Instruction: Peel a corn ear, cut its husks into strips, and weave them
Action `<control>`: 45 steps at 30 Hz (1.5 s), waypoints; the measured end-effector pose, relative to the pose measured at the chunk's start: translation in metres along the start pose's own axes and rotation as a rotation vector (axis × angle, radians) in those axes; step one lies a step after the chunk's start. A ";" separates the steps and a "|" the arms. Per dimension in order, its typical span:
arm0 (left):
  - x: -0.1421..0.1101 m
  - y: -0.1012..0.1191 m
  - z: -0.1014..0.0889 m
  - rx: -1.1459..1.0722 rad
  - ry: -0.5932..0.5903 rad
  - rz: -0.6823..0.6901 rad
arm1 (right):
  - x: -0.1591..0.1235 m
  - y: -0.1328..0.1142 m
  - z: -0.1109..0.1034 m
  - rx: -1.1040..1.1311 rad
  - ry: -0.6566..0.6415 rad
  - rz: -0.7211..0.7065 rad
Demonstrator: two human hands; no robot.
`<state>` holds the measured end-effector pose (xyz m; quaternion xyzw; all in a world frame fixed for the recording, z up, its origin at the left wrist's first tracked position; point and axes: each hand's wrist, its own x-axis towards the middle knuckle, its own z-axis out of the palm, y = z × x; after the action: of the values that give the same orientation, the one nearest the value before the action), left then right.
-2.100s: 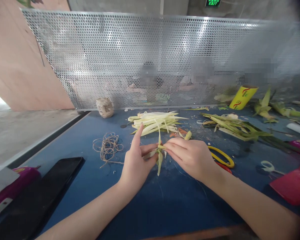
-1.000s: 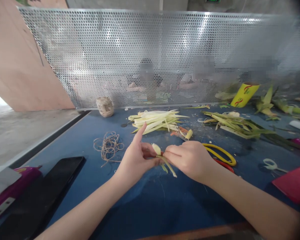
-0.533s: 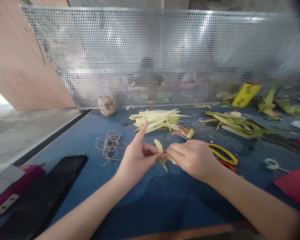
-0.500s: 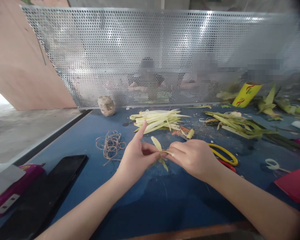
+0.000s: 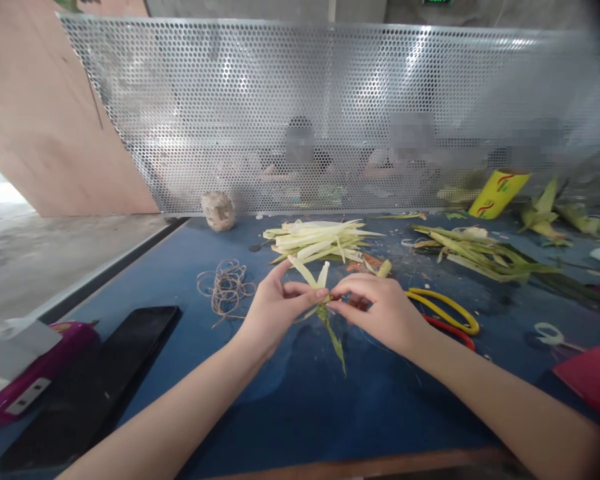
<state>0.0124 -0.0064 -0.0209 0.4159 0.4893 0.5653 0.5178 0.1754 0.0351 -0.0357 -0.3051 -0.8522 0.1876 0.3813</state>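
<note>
Between my hands is a small braided piece of green corn husk (image 5: 323,312), with two pale strips sticking up and a narrow green tail hanging down. My left hand (image 5: 279,301) pinches it from the left between thumb and fingers. From the right, my right hand (image 5: 373,300) closes thumb and fingertips on the same spot, by the base of the strips. Just beyond lies a pile of pale husk strips (image 5: 320,240). Scissors with yellow and red handles (image 5: 447,307) rest partly behind my right hand, their blades mostly hidden.
Tangled twine (image 5: 226,290) lies on the blue table (image 5: 280,413) at left, near a black phone (image 5: 90,387) and a purple power strip (image 5: 40,380). Green husks (image 5: 480,250), a yellow roll (image 5: 499,193) and a red object (image 5: 593,377) are at right. A perforated metal screen (image 5: 260,113) stands behind; people sit beyond it.
Two pale strips now stand up from the braided piece, and its green tail hangs lower. My right hand has turned from a closed, knuckles-up grip to a fingertip pinch. The view has shifted slightly.
</note>
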 end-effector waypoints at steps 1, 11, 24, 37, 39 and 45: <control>0.000 0.000 0.000 -0.002 0.005 -0.005 | -0.001 0.000 0.001 -0.050 0.004 -0.022; -0.002 0.000 0.001 0.067 -0.047 0.036 | 0.003 -0.003 -0.003 0.372 -0.273 0.298; -0.003 -0.002 0.001 -0.020 -0.118 -0.037 | 0.007 0.007 -0.005 0.705 -0.487 0.453; -0.003 0.001 0.000 0.091 -0.126 -0.011 | 0.004 -0.003 -0.006 0.494 -0.335 0.437; -0.002 0.001 -0.001 0.114 -0.117 0.019 | 0.003 -0.005 -0.006 0.327 -0.255 0.341; -0.001 0.003 -0.003 0.105 -0.084 -0.001 | -0.001 0.000 -0.006 -0.216 0.026 -0.297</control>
<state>0.0092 -0.0075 -0.0184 0.4657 0.4964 0.5205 0.5156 0.1804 0.0345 -0.0325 -0.2173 -0.8982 0.0325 0.3807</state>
